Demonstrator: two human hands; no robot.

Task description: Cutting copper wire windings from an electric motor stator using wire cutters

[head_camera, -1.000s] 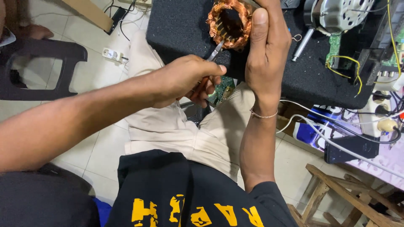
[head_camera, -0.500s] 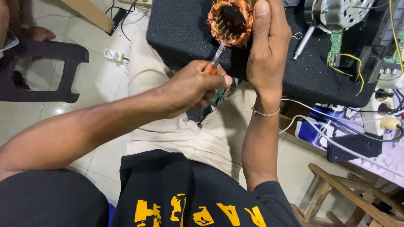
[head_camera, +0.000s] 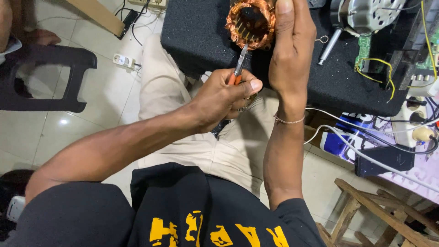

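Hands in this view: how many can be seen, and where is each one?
2. The left hand grips orange-handled pliers below the copper coil. The right hand holds that coil at its right side, on the black pad. Other hands may lie outside the frame.

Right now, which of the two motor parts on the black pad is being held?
The copper-wound stator, gripped by the right hand while the left hand pokes pliers into its windings. The silver motor with its shaft lies untouched further right.
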